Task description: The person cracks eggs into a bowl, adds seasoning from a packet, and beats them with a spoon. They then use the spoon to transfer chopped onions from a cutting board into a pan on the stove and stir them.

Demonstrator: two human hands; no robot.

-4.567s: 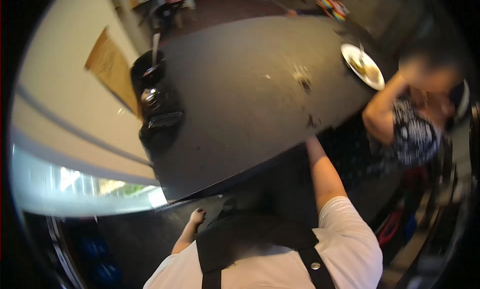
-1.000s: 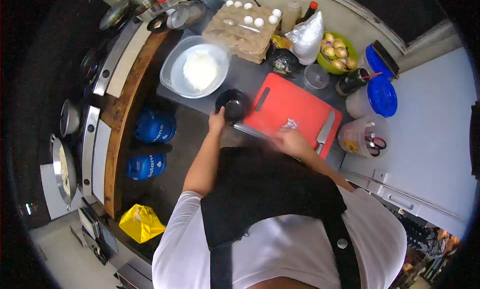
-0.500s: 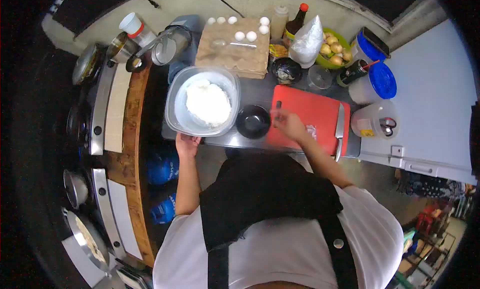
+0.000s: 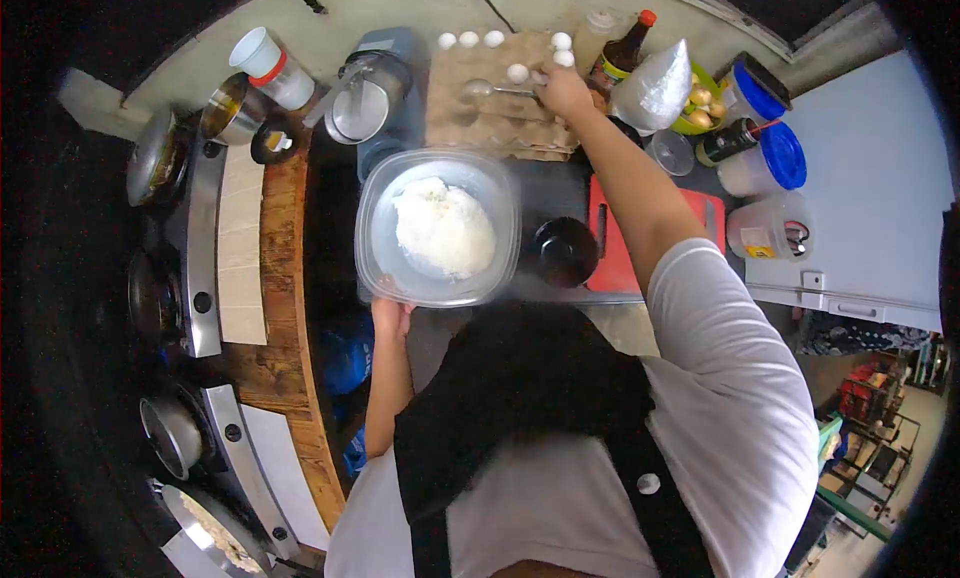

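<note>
- left hand (image 4: 391, 316) holds the tub (image 4: 375, 228), nearside of the egg tray (image 4: 455, 123); white powder (image 4: 445, 228) already in
- right hand (image 4: 565, 90), narrow, at the spoon (image 4: 480, 87) on the egg tray; grip unclear
- eggs (image 4: 494, 39) whole, on the egg tray

Right hand (image 4: 566, 93) on spoon (image 4: 488, 88), eggs (image 4: 469, 39) near
</note>
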